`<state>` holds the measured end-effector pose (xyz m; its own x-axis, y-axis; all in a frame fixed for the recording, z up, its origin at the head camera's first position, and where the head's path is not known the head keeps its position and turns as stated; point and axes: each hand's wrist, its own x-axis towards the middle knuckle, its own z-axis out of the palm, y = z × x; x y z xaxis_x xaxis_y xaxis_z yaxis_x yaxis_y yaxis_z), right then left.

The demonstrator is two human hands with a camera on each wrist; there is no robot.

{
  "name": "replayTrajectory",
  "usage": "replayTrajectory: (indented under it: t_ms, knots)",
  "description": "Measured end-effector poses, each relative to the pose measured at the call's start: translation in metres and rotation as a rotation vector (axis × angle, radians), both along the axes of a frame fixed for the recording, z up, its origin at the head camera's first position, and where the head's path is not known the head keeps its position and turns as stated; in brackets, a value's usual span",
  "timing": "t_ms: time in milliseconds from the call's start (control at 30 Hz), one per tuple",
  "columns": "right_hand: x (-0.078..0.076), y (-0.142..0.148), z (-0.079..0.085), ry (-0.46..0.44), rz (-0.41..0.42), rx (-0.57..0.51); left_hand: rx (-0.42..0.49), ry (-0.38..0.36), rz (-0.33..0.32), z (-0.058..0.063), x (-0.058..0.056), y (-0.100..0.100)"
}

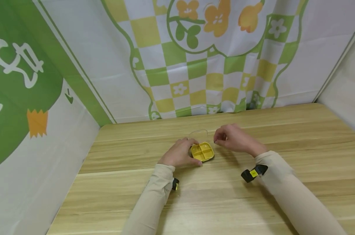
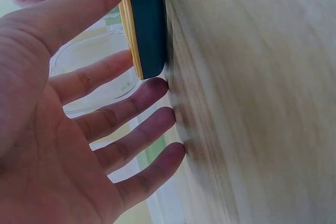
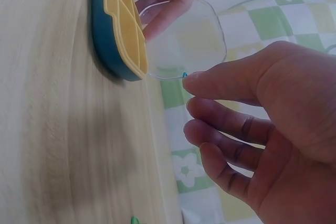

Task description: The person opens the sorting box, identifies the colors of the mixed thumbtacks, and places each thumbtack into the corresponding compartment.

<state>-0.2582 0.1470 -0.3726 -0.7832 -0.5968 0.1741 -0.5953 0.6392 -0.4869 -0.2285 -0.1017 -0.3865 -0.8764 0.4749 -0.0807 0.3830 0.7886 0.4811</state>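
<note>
A small pill box stands on the table, with a yellow four-compartment tray in a dark teal shell. Its clear lid is raised at the far side. My left hand holds the box at its left, thumb at the near edge and index finger at the far edge. The other left fingers are spread, tips at the tabletop. To the right of the box, my right hand is raised over the table. A tiny blue piece shows at the right thumb tip, pinched and mostly hidden by the fingers.
The wood-grain table reaches back to a checkered green and yellow curtain. At the bottom of the right wrist view a small green thing is cut off by the frame. Black wrist cameras sit on both sleeves.
</note>
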Motion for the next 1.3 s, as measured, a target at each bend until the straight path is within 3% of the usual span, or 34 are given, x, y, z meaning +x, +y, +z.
replayTrajectory:
  t_ms: [700,1300]
  knots:
    - [-0.002,-0.021,-0.008,-0.016,0.011,-0.025,0.010,0.011,-0.009,0.001,0.002,0.000]
    - [-0.003,-0.030,-0.014,-0.090,0.002,-0.039,0.005,0.011,-0.019,-0.002,-0.001,0.000]
